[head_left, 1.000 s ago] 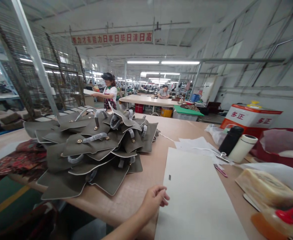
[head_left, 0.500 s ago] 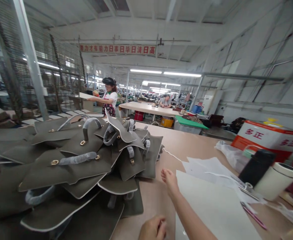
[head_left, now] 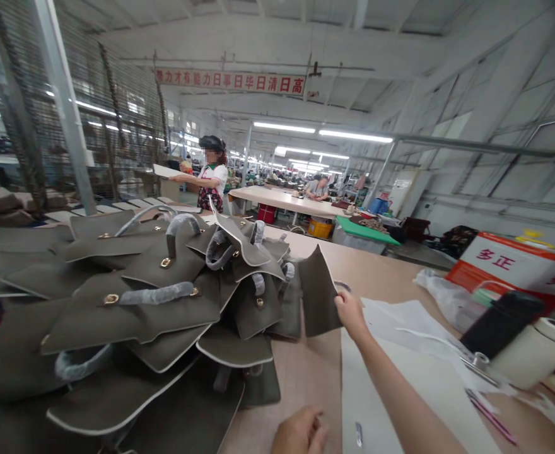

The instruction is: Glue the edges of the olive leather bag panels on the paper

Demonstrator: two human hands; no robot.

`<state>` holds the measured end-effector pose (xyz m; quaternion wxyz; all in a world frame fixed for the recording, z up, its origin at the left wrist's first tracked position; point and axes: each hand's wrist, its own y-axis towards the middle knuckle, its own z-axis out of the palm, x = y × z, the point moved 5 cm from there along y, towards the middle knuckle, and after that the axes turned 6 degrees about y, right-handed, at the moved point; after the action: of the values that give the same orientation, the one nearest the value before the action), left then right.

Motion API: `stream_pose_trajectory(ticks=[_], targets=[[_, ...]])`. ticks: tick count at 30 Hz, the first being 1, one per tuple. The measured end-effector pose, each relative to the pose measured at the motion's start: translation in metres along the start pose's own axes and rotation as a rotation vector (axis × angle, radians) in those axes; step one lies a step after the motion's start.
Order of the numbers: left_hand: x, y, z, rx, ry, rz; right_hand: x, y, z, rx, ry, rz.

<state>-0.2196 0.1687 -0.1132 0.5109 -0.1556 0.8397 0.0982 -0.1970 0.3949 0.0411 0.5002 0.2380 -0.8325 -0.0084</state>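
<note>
My right hand (head_left: 350,313) reaches forward over the table and grips the edge of an olive-grey bag panel (head_left: 318,291), which stands lifted at the right side of the pile. The pile of olive-grey bag panels with wrapped handles and brass fittings (head_left: 154,302) covers the left half of the table. My left hand (head_left: 301,432) rests at the table's near edge with its fingers curled, beside a large white sheet (head_left: 391,384).
To the right stand a black bottle (head_left: 499,323), a white cup (head_left: 533,352), loose papers (head_left: 400,318) and a red-and-white can (head_left: 514,265). A person (head_left: 210,173) holding a board stands beyond the pile; others sit at far tables. A metal post (head_left: 64,107) rises at left.
My right hand has come into view, reached forward along the white sheet and taken hold of a bag panel, lifting it. The view has moved closer to the pile.
</note>
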Motion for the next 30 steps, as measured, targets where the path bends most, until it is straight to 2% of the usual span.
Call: stream_pose_trajectory(ticks=[3,5,6,9,12,16,20,25,30], targets=[[-0.015,-0.01,-0.018,-0.139,-0.301,-0.045,0.02,-0.059,-0.062,0.071,-0.031,-0.083],[-0.026,-0.017,-0.024,-0.195,-0.568,-0.154,0.032,-0.115,-0.091,0.118,-0.014,-0.1],[-0.033,-0.022,-0.023,-0.181,-0.719,-0.216,0.036,-0.145,-0.1,0.16,0.026,-0.086],[-0.061,-0.049,-0.019,-0.057,-1.16,-0.365,0.041,-0.228,-0.11,0.318,0.174,0.004],[-0.082,-0.09,-0.026,-0.028,-1.374,-0.42,0.043,-0.285,-0.108,0.433,0.345,0.107],[-0.088,-0.143,-0.035,-0.02,-1.387,-0.453,0.046,-0.316,-0.108,0.37,0.635,0.232],[-0.085,-0.179,-0.035,-0.025,-1.292,-0.477,0.049,-0.334,-0.096,0.34,0.835,0.337],[-0.083,-0.205,-0.03,0.023,-1.262,-0.502,0.051,-0.365,-0.079,0.432,1.056,0.482],[-0.085,-0.216,-0.027,0.005,-1.196,-0.534,0.052,-0.38,-0.084,0.433,1.042,0.478]])
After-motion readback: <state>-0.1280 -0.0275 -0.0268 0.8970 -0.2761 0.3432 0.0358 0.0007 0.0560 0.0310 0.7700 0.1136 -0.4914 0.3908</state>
